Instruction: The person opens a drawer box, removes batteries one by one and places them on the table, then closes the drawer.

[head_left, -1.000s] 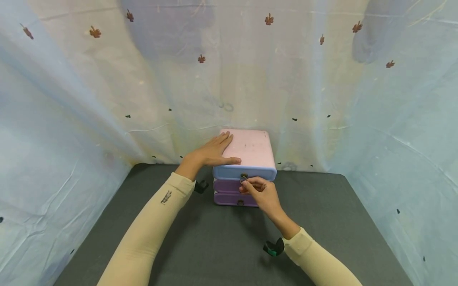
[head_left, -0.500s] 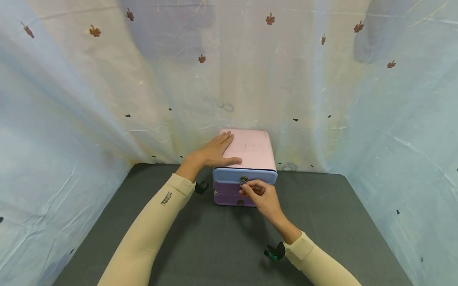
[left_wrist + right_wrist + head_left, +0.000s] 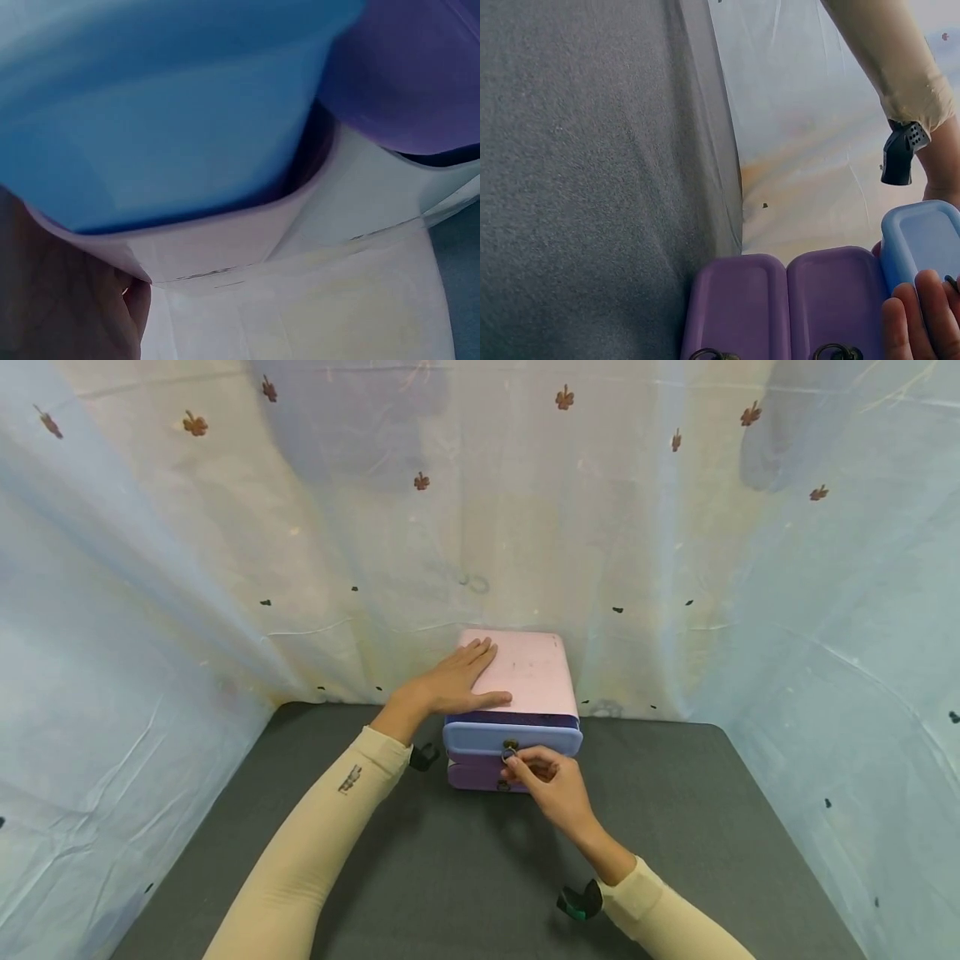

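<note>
A small drawer unit with a pink top [image 3: 528,672] stands near the back of the table. Its blue top drawer [image 3: 476,739] is pulled partly out, leaving a dark gap below the pink edge. The left hand [image 3: 453,683] rests on the pink top with its fingers spread and straight. Thumb and fingers of the right hand [image 3: 557,783] pinch the ring pull [image 3: 510,752] on the blue drawer's front. From the left wrist, the blue drawer [image 3: 187,142] shows jutting out of its pink housing. Two purple drawers [image 3: 739,304] sit below the blue one, each with a ring pull.
The dark grey table [image 3: 450,877] reaches toward the person. A pale patterned curtain [image 3: 330,527] hangs behind the unit and along both sides. A black strap-like device [image 3: 580,900] sits at the right wrist, and another [image 3: 423,757] at the left.
The blue drawer has slid out toward the person, from closed to partly open, as the right hand drew its ring pull nearer. The left hand has stayed on the pink top, shifting slightly right.
</note>
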`<action>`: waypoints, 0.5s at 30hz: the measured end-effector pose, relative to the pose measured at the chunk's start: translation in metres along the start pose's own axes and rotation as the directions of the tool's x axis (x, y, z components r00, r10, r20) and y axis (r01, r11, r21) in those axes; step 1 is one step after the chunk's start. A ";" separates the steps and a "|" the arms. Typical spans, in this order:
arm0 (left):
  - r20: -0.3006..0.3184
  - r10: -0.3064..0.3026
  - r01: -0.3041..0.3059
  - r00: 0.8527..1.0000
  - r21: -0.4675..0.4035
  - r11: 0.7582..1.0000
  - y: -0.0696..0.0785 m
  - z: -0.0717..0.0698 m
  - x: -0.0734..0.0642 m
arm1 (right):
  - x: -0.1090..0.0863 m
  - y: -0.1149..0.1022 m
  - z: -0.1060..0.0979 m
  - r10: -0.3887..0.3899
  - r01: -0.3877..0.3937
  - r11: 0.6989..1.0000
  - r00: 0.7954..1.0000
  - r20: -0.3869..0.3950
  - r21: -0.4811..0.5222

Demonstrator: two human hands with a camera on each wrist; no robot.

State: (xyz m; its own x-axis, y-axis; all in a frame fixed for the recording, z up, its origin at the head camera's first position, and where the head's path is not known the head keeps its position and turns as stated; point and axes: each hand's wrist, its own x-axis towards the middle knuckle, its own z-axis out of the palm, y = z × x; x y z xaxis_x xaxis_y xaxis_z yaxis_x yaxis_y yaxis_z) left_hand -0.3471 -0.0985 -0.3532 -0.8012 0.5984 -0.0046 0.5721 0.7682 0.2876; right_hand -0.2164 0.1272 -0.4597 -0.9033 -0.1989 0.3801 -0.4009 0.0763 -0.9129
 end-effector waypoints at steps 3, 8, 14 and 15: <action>-0.008 0.007 -0.007 1.000 0.004 1.000 0.000 0.001 0.000 | -0.003 0.000 0.000 0.000 0.000 0.999 1.000 0.001 0.035; -0.028 0.023 -0.022 0.999 0.007 1.000 -0.001 0.002 0.000 | -0.008 -0.001 0.001 0.007 -0.006 1.000 1.000 -0.004 0.023; -0.041 0.029 -0.028 0.999 0.011 1.000 -0.001 0.004 -0.002 | -0.015 -0.001 0.002 -0.010 0.010 1.000 1.000 0.003 0.023; -0.042 0.029 -0.029 0.999 0.011 1.000 -0.001 0.004 -0.002 | -0.016 -0.001 0.003 -0.013 0.013 1.000 1.000 0.003 0.028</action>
State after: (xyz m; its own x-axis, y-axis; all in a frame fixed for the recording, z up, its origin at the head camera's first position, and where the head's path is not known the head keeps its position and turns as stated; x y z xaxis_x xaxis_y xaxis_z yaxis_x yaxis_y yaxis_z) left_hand -0.3452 -0.0993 -0.3572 -0.7907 0.6106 0.0438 0.5968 0.7530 0.2770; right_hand -0.2012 0.1276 -0.4649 -0.8976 -0.2032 0.3912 -0.4079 0.0460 -0.9119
